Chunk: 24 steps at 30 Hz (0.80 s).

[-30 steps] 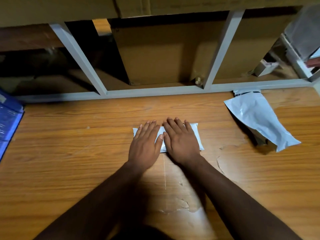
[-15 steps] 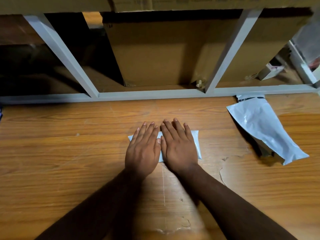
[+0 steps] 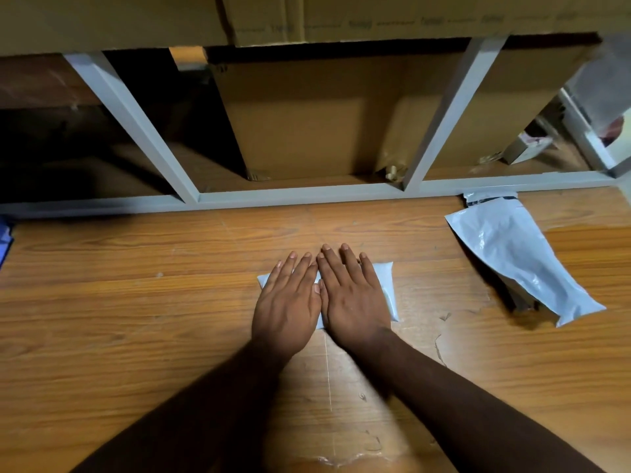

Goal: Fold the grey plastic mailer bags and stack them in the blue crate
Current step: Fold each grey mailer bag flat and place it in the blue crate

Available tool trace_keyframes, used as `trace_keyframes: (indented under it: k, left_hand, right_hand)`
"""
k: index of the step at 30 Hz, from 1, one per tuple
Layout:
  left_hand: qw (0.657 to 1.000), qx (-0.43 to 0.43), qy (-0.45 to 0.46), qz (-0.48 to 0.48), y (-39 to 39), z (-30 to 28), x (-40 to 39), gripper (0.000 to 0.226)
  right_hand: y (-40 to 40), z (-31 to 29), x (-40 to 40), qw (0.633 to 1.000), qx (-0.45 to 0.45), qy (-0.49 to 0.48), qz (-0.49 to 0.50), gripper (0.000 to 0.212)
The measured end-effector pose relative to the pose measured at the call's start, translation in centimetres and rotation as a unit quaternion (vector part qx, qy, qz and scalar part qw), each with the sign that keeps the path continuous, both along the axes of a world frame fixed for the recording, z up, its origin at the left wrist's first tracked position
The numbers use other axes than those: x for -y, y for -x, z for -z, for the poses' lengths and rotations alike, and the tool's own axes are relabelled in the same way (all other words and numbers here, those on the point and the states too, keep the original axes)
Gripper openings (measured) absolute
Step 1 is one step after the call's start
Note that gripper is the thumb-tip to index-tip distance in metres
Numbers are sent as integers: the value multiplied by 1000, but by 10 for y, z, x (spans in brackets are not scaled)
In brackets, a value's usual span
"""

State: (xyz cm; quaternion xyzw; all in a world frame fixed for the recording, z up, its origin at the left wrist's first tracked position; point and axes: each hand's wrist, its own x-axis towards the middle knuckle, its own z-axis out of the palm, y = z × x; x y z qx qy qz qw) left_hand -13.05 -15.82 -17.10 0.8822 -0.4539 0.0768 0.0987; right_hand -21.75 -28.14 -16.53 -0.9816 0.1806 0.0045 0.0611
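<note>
Hands flat, side by side: I see left hand (image 3: pixel 288 303) and right hand (image 3: pixel 353 298), fingers straight, pressing the folded mailer (image 3: pixel 386 288) onto the table (image 3: pixel 136 319).

Worn wood-grain laminate tabletop (image 3: pixel 136 302), scratched and peeling near the front edge. Along the far edge, a grey painted metal frame (image 3: pixel 293 196) with slanted uprights. Behind it, brown cardboard boxes (image 3: pixel 307 131) leaning in deep shadow, another cardboard panel (image 3: pixel 375 15) across the top. Dim, warm light overall.
</note>
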Motion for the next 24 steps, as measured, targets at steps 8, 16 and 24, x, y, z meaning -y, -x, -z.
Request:
trace_keyframes:
  k: [8,16,24]
  left_hand:
    - [996,-85,-36,21,-3,-15,-11,60]
    - [993,-98,-51,42,-3,-19,-6,70]
    - [997,-61,-10,46,-4,-9,-7,60]
  right_hand:
    - [21,-28,13,991,24,-133,-9,55]
    - [36,-22,15,995,37,-82,45,57]
    - [33,-6,17,997,38,-53,45,56]
